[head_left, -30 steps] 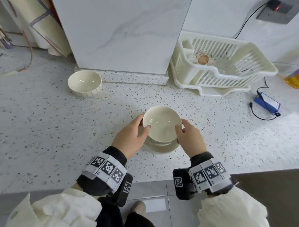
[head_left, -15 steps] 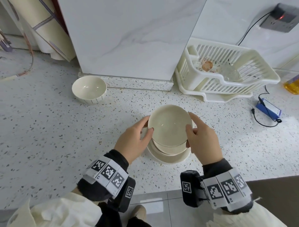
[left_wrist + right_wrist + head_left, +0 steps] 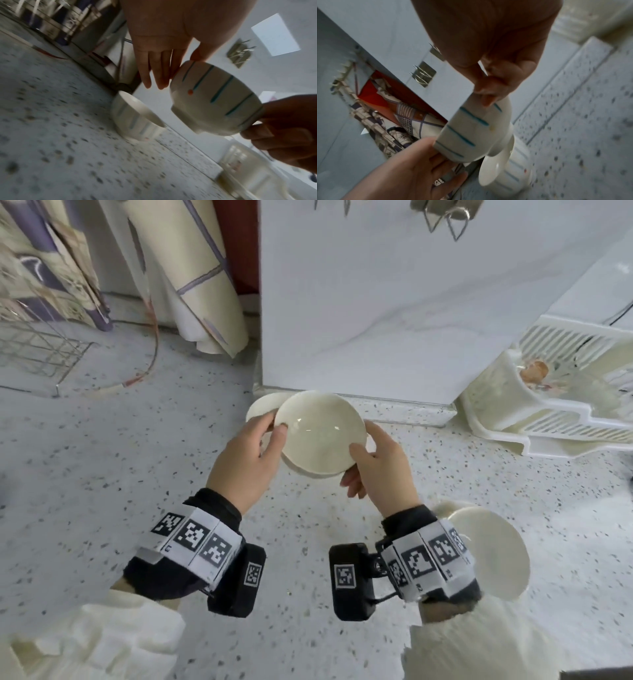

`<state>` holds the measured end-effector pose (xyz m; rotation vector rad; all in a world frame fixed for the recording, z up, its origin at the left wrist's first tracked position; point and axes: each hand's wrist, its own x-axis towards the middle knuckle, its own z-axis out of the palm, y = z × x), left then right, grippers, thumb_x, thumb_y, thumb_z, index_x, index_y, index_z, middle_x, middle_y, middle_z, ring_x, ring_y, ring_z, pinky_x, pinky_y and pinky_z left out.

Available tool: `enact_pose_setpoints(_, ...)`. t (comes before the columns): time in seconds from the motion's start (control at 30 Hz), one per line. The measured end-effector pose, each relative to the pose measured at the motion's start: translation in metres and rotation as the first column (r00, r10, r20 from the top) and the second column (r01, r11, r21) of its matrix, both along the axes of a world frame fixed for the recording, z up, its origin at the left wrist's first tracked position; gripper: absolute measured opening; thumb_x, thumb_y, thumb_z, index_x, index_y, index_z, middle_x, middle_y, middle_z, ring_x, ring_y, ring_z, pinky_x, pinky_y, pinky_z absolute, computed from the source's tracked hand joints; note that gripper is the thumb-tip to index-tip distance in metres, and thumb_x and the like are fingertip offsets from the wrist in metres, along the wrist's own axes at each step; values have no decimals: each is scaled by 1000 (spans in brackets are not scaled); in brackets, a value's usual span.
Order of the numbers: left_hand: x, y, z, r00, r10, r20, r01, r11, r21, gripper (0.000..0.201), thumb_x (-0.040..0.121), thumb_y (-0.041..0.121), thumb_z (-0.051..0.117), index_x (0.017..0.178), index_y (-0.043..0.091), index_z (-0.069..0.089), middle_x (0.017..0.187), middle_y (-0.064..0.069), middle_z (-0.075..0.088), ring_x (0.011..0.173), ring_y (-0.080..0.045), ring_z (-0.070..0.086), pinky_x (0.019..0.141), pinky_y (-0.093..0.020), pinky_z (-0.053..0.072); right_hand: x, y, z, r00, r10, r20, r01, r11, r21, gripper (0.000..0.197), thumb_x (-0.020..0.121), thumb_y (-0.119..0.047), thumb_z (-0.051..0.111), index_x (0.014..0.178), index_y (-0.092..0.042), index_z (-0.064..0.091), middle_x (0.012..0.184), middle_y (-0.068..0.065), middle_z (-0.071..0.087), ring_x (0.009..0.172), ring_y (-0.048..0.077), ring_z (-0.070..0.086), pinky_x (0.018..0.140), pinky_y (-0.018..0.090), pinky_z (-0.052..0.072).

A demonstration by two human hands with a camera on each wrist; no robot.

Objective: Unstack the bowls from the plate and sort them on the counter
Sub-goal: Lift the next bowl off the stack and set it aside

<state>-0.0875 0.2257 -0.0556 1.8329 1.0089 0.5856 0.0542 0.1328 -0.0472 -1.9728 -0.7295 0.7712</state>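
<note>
Both hands hold one cream bowl (image 3: pixel 320 436) with blue stripes (image 3: pixel 214 102) (image 3: pixel 471 129) in the air, tilted. My left hand (image 3: pixel 270 436) grips its left rim with the thumb inside. My right hand (image 3: pixel 363 457) pinches the right rim, fingers underneath. Just behind and below it, a second matching bowl (image 3: pixel 262 405) (image 3: pixel 135 119) (image 3: pixel 505 174) stands on the speckled counter against the white panel. The plate (image 3: pixel 493 553) lies near the front right, partly hidden by my right wrist; what it carries is unclear.
A white marble panel (image 3: pixel 394 302) rises right behind the bowls. A cream dish rack (image 3: pixel 555 405) stands at the right. A wire rack (image 3: pixel 37 350) and hanging cloth (image 3: pixel 185 285) are at the back left.
The top bowl has come off the stack on the plate and moved up and to the back left, over the bowl standing by the panel. Both hands went with it.
</note>
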Motion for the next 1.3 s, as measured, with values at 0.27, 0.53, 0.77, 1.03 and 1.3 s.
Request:
enact_pose_setpoints(0.27,-11,59,-25,996,-53,-71,38,980,-194,40,95,36,31,129,20,46,121,9,49,107,-3,41,76,-12,33,-10,67,-29,995,-42,-92,39,998,-40,51,87,-6,37,136,-15,42,48,9,57,25,6,47,30,16,37)
enact_pose_setpoints(0.53,-1,73,-42,993,-71,-95,42,958,-282,39,96,33,29,131,24,42,131,-1,54,106,-9,44,87,-24,31,-8,83,-44,990,-82,-111,71,992,-100,52,87,-6,37,138,-16,39,48,9,57,25,7,47,30,15,36)
enact_pose_setpoints(0.77,0,74,-48,995,-63,-78,36,948,-315,41,95,37,30,133,28,39,133,-2,54,120,-21,50,103,-41,42,-8,83,-45,988,-76,-137,64,993,-95,48,89,-9,38,137,-16,39,50,9,58,26,7,48,31,16,38)
enact_pose_setpoints(1.03,-7,65,-40,989,-46,-142,16,978,-206,47,94,31,38,138,15,34,144,-6,39,123,-12,42,94,-26,32,-7,58,-27,990,2,-141,-22,989,-143,47,93,-20,39,139,-16,29,63,1,59,45,13,52,46,21,45)
enact_pose_setpoints(1.3,0,13,-11,994,108,24,-110,988,113,37,91,15,45,128,15,43,132,2,40,119,-5,37,94,-14,27,12,-21,20,994,106,-34,-107,994,-34,36,92,-19,44,128,-20,46,81,0,61,56,14,58,58,23,51)
